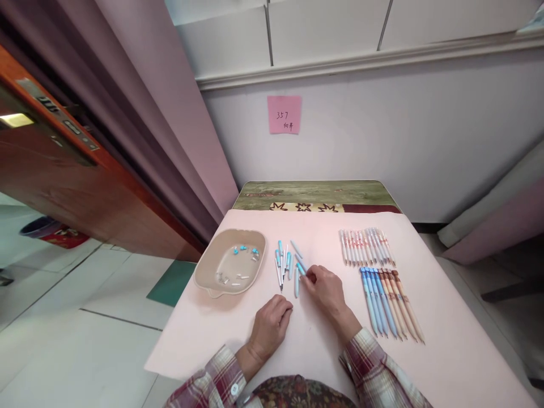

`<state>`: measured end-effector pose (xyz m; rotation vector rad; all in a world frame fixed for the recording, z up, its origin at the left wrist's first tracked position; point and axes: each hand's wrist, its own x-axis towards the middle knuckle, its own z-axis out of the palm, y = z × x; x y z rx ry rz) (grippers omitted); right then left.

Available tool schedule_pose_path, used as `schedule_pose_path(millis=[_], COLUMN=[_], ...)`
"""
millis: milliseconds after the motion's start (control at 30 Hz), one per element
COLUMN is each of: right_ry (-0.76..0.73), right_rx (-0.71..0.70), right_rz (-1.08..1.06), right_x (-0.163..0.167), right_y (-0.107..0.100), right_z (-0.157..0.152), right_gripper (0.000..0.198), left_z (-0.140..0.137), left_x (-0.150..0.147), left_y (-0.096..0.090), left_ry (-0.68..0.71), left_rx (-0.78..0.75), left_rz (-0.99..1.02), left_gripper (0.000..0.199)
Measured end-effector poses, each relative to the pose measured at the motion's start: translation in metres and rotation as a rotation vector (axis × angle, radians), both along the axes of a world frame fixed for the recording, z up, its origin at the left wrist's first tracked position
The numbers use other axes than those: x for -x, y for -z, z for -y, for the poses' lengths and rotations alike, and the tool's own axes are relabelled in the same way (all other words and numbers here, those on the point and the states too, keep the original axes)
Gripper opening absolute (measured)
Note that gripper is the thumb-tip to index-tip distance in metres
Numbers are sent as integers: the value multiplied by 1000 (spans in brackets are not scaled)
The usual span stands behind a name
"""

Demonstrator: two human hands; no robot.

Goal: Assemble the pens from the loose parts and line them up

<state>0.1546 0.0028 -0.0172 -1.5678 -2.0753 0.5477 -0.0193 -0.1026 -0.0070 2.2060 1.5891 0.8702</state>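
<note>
My right hand (325,289) has its fingertips closed on the end of a blue pen part (300,267) at the right side of a small loose pile. Within that pile lie white pen refills (279,275) with dark tips, pale blue pen barrels (296,284) and short bright-blue pieces (288,259). My left hand (270,323) rests on the pink sheet just below the refill tips, fingers curled in; whether anything is inside them is hidden. Left of the pile stands a beige basin (203,277) with small bright-blue bits (243,247) and tiny white and metallic pieces (226,280).
On the right lies a row of white patterned pens (365,247), with blue pens (378,300) and brown-topped pens (403,303) below it. A pink sheet (314,351) covers the table. Behind is a wall with a pink note (284,115); a wooden door (106,187) is at left.
</note>
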Motion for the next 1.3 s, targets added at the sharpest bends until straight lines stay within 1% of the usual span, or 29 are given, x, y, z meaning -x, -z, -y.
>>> schedule_pose_path(millis=[67, 133, 200, 233, 300, 367, 400, 467, 500, 600, 667, 733, 800, 900, 967, 1033, 1100, 1200, 1300], right_ry=[16, 45, 71, 72, 30, -75, -136, -232, -270, -330, -341, -310, -285, -316, -337, -317, -289, -274, -275], right_rx=[5, -1, -12, -5, 71, 236, 322, 435, 461, 461, 428, 409, 446, 532, 531, 487, 476, 547, 612], right_rz=[59, 57, -43, -139, -400, -654, -744, -836, -846, -799, -763, -793, -880, -976, -990, -991, -1005, -1064, -1163], right_x=[3, 5, 6, 7, 9, 14, 16, 21, 22, 24, 23, 23, 25, 31, 35, 36, 35, 31, 30], right_y=[-1, -2, -5, -7, -11, -14, -15, -16, -16, -13, -13, -14, -16, -18, -16, -12, -9, -5, -4], right_z=[2, 4, 4, 4, 6, 9, 11, 15, 17, 20, 20, 20, 22, 28, 30, 29, 25, 18, 16], right_gripper=[17, 17, 17, 18, 23, 29, 31, 33, 33, 33, 36, 38, 31, 30, 26, 25, 27, 30, 31], left_z=[1, 2, 2, 0, -5, -12, -15, -20, -20, -16, -12, -8, -5, -3, -1, 0, 0, -2, -6], left_x=[1, 2, 1, -1, -8, -17, -22, -29, -31, -29, -26, -23, -22, -22, -22, -22, -21, -22, -24], left_y=[1, 1, 0, -2, -7, -14, -17, -23, -24, -27, -27, -27, -26, -18, -10, -2, 2, 1, -7], left_ry=[-3, -14, -59, -103, -228, -351, -390, -424, -430, -451, -477, -503, -497, -434, -402, -401, -423, -452, -418], left_rx=[1, 16, 52, 86, 203, 367, 438, 515, 531, 548, 547, 527, 482, 384, 335, 314, 315, 336, 368], left_rz=[18, 69, 170, 247, 481, 804, 974, 1240, 1325, 1460, 1507, 1496, 1388, 1180, 1125, 1120, 1120, 1119, 1157], left_gripper=[17, 17, 16, 15, 15, 25, 32, 39, 39, 36, 36, 37, 36, 30, 28, 29, 31, 33, 35])
